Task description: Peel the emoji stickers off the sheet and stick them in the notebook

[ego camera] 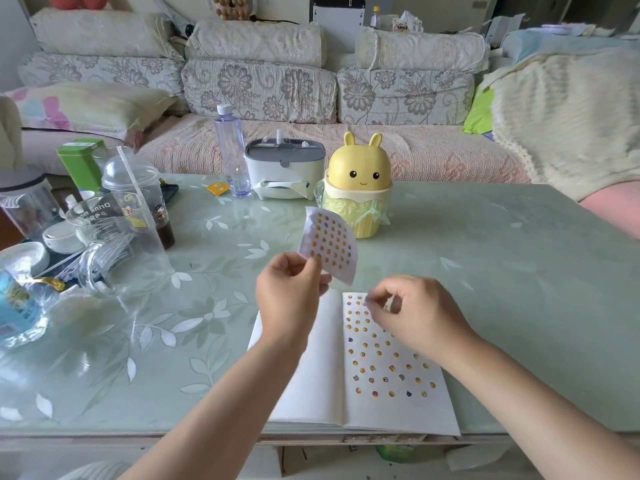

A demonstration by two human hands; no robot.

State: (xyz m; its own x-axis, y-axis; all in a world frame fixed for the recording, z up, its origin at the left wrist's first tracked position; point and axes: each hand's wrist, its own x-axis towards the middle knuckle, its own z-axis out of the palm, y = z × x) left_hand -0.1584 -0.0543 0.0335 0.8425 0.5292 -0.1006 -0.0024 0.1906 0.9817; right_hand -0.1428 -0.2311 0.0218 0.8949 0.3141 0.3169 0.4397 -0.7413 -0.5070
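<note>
Currently the sticker sheet is off the table, pinched at its lower edge by the left hand. It stands roughly upright and curled, with many emoji on it. The open notebook lies flat just below: rows of stickers on the right page, left page blank. The right hand hovers over the top of the right page, thumb and forefinger tips pressed together; too blurred to tell if a sticker is between them. The sheet is up and left of that hand. The right hand is nearer the page, so placing likely falls to it. Beyond, the bunny bin holds a green liner, contents hidden. The glass pitcher looks empty; the domed cup holds a dark drink.
</note>
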